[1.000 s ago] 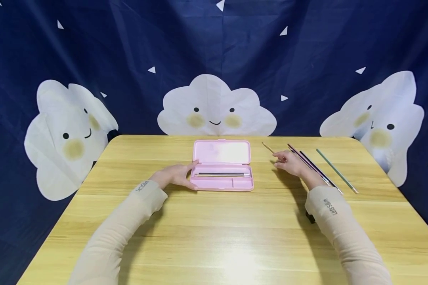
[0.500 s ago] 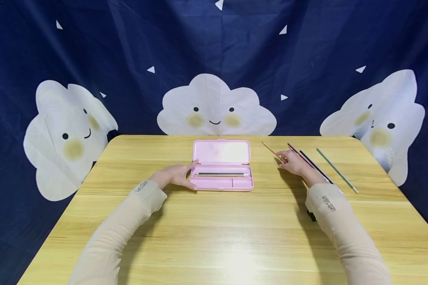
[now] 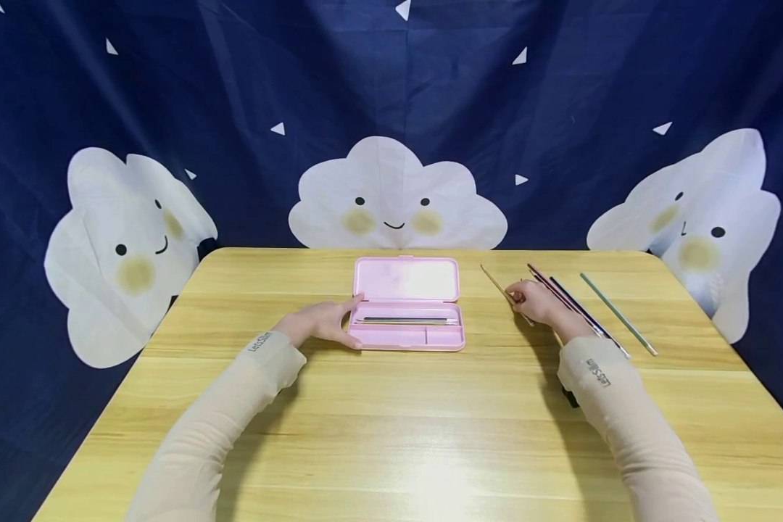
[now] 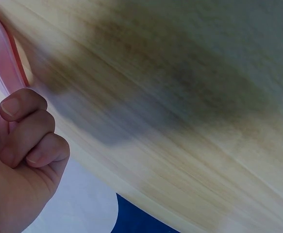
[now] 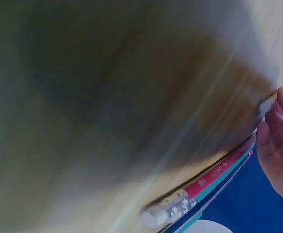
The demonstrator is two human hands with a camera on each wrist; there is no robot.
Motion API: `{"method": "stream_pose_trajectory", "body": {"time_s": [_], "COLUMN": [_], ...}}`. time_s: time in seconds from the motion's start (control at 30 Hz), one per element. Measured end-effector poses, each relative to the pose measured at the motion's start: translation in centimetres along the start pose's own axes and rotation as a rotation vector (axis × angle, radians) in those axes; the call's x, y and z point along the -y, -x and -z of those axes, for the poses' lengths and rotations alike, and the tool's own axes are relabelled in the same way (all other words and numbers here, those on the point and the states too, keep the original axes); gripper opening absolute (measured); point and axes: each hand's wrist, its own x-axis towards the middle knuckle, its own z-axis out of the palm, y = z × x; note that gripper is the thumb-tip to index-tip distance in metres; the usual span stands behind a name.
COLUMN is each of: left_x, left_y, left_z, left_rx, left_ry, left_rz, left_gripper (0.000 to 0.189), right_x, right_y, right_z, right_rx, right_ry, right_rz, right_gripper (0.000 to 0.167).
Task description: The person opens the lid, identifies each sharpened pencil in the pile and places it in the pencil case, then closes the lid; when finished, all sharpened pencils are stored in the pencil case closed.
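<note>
A pink pencil case (image 3: 406, 280) lies with its lid up in the middle of the table; a few pencils (image 3: 404, 320) rest in its long compartment. My left hand (image 3: 322, 320) grips the case's left end, thumb at the near corner and index finger by the hinge. In the left wrist view, the other fingers (image 4: 37, 128) are curled beside the pink edge. To the right of the case, my right hand (image 3: 536, 300) pinches a yellowish pencil (image 3: 494, 281) that slants over the table. The right wrist view shows its pale eraser end (image 5: 266, 106) at the fingertips.
Right of the right hand lie several dark and reddish pencils (image 3: 566, 294) close together, partly covered by the forearm. A teal pencil (image 3: 616, 312) lies apart, farther right. A navy cloth (image 3: 548, 109) with clouds hangs behind the wooden table (image 3: 391, 428).
My right hand has closed its fingers on the yellowish pencil, whose near end now shows below the hand. The left hand and the pencil case have stayed put.
</note>
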Motion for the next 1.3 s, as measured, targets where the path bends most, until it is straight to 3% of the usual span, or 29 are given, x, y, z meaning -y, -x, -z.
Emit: {"method": "stream_pose_trajectory", "body": {"time_s": [0.1, 0.4, 0.63, 0.93, 1.3], "left_x": [0.1, 0.1, 0.2, 0.2, 0.4], "left_y": [0.0, -0.1, 0.0, 0.0, -0.2], "left_z": [0.0, -0.1, -0.1, 0.0, -0.1], "left_rx": [0.0, 0.005, 0.009, 0.014, 0.008], "left_ry": [0.001, -0.002, 0.004, -0.007, 0.001], "left_rz": [0.008, 0.009, 0.012, 0.013, -0.003], "left_gripper": [0.109, 0.11, 0.11, 0.11, 0.112], "right_x": [0.1, 0.9, 1.1, 1.4, 2.8], "right_y": [0.1, 0.5, 0.6, -0.1, -0.7], "right_z": [-0.2, 0.1, 0.0, -0.5, -0.7], "right_rx": [0.003, 0.134, 0.113, -0.058, -0.063], "right_ry": [-0.025, -0.084, -0.124, -0.126, -0.097], "right_rz": [0.002, -0.084, -0.067, 0.086, 0.13], "right_gripper": [0.033, 0.037, 0.035, 0.033, 0.031]}}
